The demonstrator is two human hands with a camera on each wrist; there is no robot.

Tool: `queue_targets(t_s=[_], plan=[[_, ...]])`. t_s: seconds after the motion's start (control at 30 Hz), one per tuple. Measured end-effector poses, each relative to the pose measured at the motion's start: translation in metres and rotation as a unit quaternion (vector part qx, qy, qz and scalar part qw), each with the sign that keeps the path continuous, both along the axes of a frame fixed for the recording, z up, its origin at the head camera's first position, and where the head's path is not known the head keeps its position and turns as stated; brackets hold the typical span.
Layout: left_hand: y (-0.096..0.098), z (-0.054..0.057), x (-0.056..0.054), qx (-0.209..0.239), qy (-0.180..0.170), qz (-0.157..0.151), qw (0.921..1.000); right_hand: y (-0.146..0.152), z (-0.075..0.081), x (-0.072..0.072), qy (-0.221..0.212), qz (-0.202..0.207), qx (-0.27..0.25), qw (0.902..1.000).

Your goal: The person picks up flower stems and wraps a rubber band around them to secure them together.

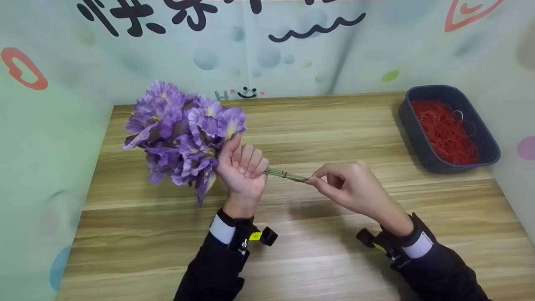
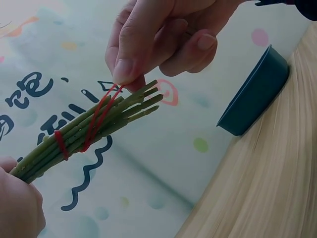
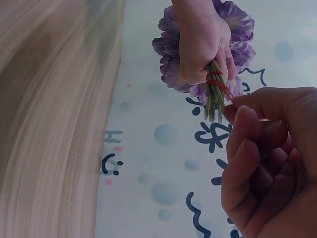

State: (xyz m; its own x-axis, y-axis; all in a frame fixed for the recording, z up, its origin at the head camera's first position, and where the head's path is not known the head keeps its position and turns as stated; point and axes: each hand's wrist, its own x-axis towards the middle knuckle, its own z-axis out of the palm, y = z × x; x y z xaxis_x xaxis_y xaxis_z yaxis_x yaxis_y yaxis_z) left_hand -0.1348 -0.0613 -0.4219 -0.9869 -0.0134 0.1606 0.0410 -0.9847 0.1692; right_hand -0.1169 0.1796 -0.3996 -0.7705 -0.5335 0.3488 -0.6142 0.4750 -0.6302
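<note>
My left hand (image 1: pixel 244 169) grips a bunch of purple artificial flowers (image 1: pixel 184 133) by its stems, just below the blooms. The green stems (image 2: pixel 99 124) stick out of the fist toward the right, with their cut ends uncovered. A red rubber band (image 2: pixel 61 145) is wound tightly round them in the left wrist view. Nearer the stem ends, a stretched red loop (image 2: pixel 99 116) runs from the stems to my right hand (image 1: pixel 355 188). Its thumb and forefinger pinch that loop, as the right wrist view also shows. The bunch is held above the table.
A dark blue bin (image 1: pixel 449 167) full of red rubber bands (image 1: pixel 445 131) stands at the back right of the wooden table (image 1: pixel 317 125). Printed panels (image 1: pixel 292 71) with writing and dots enclose the back and sides.
</note>
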Motion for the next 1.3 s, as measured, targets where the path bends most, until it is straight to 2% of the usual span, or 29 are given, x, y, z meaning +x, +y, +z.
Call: queue_targets(t_s=[0.47,0.9,1.03,1.3], plan=[[-0.001,0.004,0.001,0.058,-0.019,-0.027,0.9978,0.003,0.0,-0.006,-0.059,0.034,0.016,0.9975],[0.0,0.004,0.002,0.05,-0.002,-0.065,0.9966,0.008,0.0,-0.01,-0.104,0.077,0.013,0.9915],[0.0,0.003,0.003,0.053,0.003,-0.069,0.9962,0.005,-0.004,-0.011,-0.075,0.083,0.002,0.9937],[0.008,0.002,0.006,0.05,-0.006,-0.093,0.9943,-0.006,-0.017,-0.012,0.052,0.098,-0.034,0.9932]])
